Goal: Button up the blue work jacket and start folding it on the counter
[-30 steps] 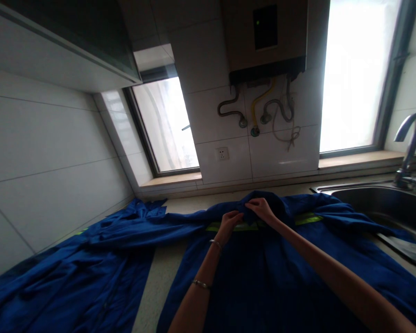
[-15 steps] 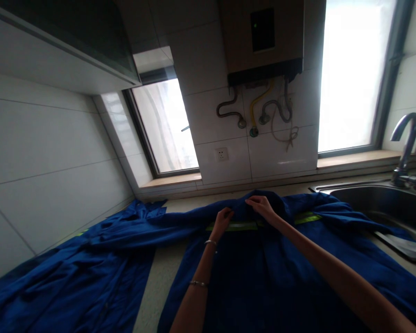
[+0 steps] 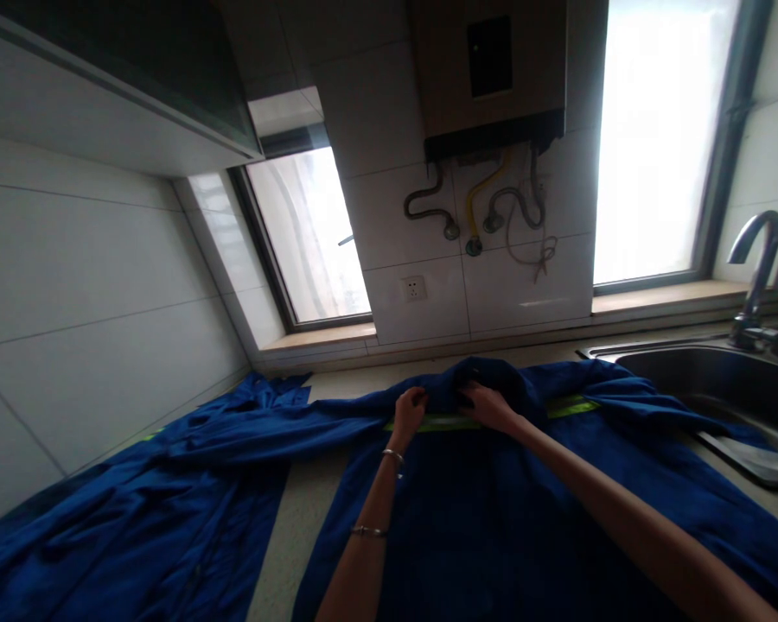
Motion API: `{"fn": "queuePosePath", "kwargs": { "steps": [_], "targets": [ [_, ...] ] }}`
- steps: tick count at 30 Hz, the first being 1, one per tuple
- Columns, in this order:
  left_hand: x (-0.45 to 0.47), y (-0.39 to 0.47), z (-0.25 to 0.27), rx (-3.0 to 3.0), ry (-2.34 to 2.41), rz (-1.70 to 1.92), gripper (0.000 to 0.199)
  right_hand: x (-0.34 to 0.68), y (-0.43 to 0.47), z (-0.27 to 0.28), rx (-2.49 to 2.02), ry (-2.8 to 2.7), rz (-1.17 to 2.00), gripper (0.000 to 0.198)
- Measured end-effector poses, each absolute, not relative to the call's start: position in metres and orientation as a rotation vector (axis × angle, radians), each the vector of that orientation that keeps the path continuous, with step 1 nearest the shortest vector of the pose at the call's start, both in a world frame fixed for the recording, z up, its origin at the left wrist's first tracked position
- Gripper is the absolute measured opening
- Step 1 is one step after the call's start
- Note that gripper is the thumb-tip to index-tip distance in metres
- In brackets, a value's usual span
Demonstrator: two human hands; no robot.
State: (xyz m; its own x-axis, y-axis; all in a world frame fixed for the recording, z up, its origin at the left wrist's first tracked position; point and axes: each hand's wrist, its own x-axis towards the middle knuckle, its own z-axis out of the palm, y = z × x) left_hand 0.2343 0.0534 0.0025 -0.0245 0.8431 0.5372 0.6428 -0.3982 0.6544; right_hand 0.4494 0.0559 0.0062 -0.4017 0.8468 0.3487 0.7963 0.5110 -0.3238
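A dark blue work jacket (image 3: pixel 454 518) with a yellow-green strip across it lies spread over the counter. My left hand (image 3: pixel 409 409) is closed in a pinch on the jacket's cloth, just left of the collar. It has two thin bracelets on its wrist and forearm. My right hand (image 3: pixel 487 404) is at the raised collar (image 3: pixel 493 373), its fingers curled on the cloth edge, with the fingertips partly hidden in the fold. One sleeve (image 3: pixel 298 423) stretches left over a second blue garment (image 3: pixel 156 518), and the other side reaches toward the sink.
A steel sink (image 3: pixel 680 371) with a curved tap (image 3: pixel 762 250) stands at the right. A water heater (image 3: pixel 493 78) with hoses hangs on the tiled wall, above a socket (image 3: pixel 414 288). A cabinet (image 3: pixel 136 78) overhangs the upper left.
My right hand has moved slightly down into the collar, which now stands more rounded and open. My left hand has shifted a little to the left.
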Motion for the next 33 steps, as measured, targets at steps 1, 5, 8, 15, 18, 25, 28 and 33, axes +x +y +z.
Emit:
{"fn": "queuePosePath", "kwargs": {
  "steps": [1,5,8,15,18,25,28,33],
  "targets": [
    [0.237,0.048,0.007,2.067,1.659,1.43,0.014,0.45,0.055,0.006,-1.383,-2.303,0.112,0.042],
    [0.263,0.028,0.035,2.219,2.024,1.403,0.028,0.453,0.057,0.005,-1.384,-2.328,0.113,0.037],
    [0.291,0.023,0.057,2.453,2.113,0.982,0.044,0.453,0.06,0.001,-1.338,-2.31,0.112,0.034],
    [0.315,0.035,0.103,2.875,1.919,0.223,0.053,0.454,0.068,-0.01,-1.095,-2.307,0.182,0.034],
    [0.305,0.042,0.128,3.059,1.689,0.133,0.048,0.454,0.076,-0.015,-1.057,-2.256,0.229,0.04],
    [0.285,0.062,0.156,3.182,1.328,-0.298,0.022,0.448,0.079,-0.022,-1.033,-2.28,0.227,0.035],
    [0.277,0.07,0.155,3.22,1.33,-0.381,0.025,0.446,0.073,-0.018,-1.108,-2.311,0.11,0.025],
    [0.268,0.072,0.154,3.126,1.208,-0.525,0.043,0.444,0.062,-0.008,-1.118,-2.294,-0.085,0.018]
  ]
}}
